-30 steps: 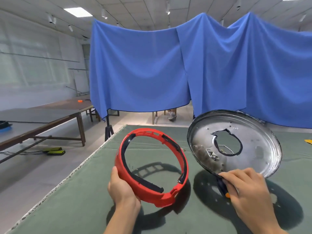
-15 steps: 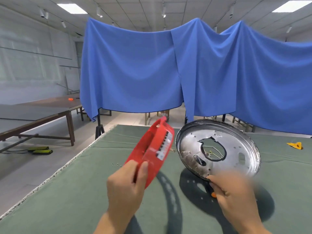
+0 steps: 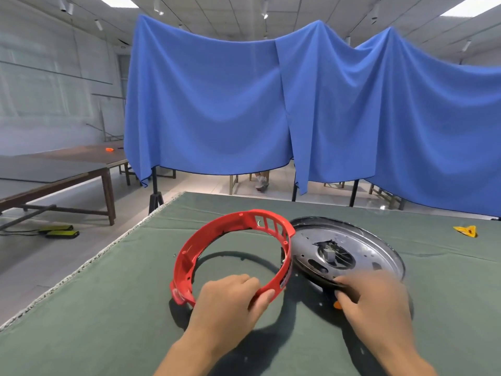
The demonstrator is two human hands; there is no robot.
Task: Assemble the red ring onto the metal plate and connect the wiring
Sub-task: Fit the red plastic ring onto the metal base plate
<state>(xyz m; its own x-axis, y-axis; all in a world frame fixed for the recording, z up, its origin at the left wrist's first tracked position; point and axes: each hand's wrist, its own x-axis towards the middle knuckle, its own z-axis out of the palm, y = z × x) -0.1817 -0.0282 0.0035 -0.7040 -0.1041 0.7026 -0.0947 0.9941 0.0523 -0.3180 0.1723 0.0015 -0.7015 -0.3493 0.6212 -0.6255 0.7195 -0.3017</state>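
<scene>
Hands grip near rims: left (image 3: 230, 299) red ring (image 3: 189, 256), right (image 3: 376, 302) metal plate (image 3: 363, 240).

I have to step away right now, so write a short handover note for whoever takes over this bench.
Left hand grips the near rim of the red ring, held low over the green table.
Right hand, blurred, holds the near edge of the metal plate, which lies nearly flat just right of the ring.
Done: both parts picked up and side by side.
Left: seat the ring on the plate, then connect the wiring.
</scene>
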